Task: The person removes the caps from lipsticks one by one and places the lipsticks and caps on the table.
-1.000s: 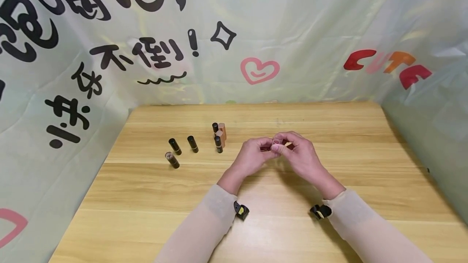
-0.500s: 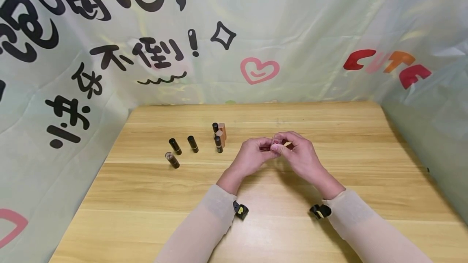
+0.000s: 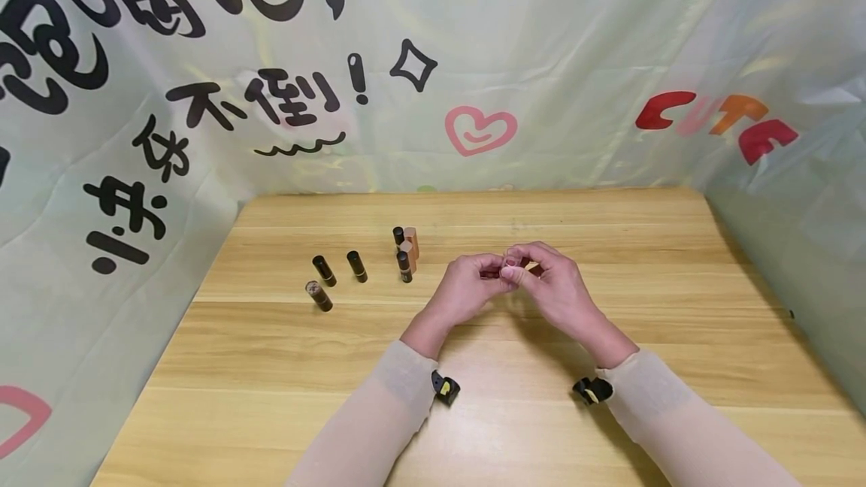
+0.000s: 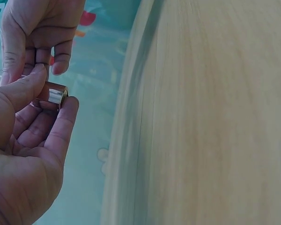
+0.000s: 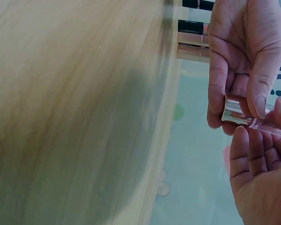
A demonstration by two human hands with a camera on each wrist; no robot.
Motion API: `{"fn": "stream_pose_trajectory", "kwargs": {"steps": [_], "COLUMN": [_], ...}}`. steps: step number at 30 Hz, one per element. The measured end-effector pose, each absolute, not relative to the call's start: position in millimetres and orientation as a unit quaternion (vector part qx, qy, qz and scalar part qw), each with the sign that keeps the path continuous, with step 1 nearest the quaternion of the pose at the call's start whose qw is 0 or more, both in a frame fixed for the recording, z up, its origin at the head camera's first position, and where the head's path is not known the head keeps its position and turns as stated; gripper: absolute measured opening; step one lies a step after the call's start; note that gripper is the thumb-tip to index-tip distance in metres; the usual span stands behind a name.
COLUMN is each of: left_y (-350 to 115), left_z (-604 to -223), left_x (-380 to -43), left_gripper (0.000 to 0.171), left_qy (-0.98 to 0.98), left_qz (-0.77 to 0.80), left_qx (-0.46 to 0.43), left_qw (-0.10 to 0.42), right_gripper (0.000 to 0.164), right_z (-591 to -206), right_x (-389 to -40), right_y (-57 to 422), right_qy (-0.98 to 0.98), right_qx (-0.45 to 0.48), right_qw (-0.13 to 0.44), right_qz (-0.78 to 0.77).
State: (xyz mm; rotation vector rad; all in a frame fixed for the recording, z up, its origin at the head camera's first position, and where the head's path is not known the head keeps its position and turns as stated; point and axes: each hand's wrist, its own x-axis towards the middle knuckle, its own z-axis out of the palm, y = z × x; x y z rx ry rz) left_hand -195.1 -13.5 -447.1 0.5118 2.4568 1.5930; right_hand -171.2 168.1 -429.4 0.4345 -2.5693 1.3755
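Observation:
Both hands meet over the table around a lipstick tube (image 5: pixel 235 112) with a shiny metallic base and a clear cap (image 5: pixel 266 126). My left hand (image 3: pixel 467 291) grips the metallic base between thumb and fingers. With thumb and fingertips, my right hand (image 3: pixel 558 288) pinches the clear end, where a reddish tip shows through in the head view. The metallic end of the tube sticks out past the left fingers in the left wrist view. Fingers hide much of its middle.
Left of the hands stand black lipstick tubes (image 3: pixel 356 267), one with a patterned top (image 3: pixel 319 296). A close group of black and rose-coloured tubes (image 3: pixel 408 255) stands nearer the hands. A printed curtain (image 3: pixel 575 74) surrounds the wooden table (image 3: pixel 271 367) at the back and sides.
Both hands stay almost still around the lipstick. The clear end shows slightly more between the fingertips now; the standing tubes have not moved.

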Motion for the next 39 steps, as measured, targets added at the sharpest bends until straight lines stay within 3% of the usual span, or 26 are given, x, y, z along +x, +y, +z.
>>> {"fn": "stream_pose_trajectory", "kwargs": {"steps": [27,39], "left_y": [-9.9,3.9], "left_z": [-453.9,-450.5], "left_x": [-199.3,-214.0], "left_gripper": [0.029,0.033], "left_qy": [0.823,0.842], "left_qz": [0.539,0.532], "left_qx": [0.165,0.086], "left_qw": [0.070,0.012], "right_gripper": [0.015,0.033], "right_z": [-415.6,-422.3], "right_x": [-174.6,-185.3], "right_y": [175.4,198.3], "right_qy": [-0.846,-0.874], "right_qx": [0.135,0.061], "right_qw": [0.166,0.142], "right_qz": [0.488,0.460]}}
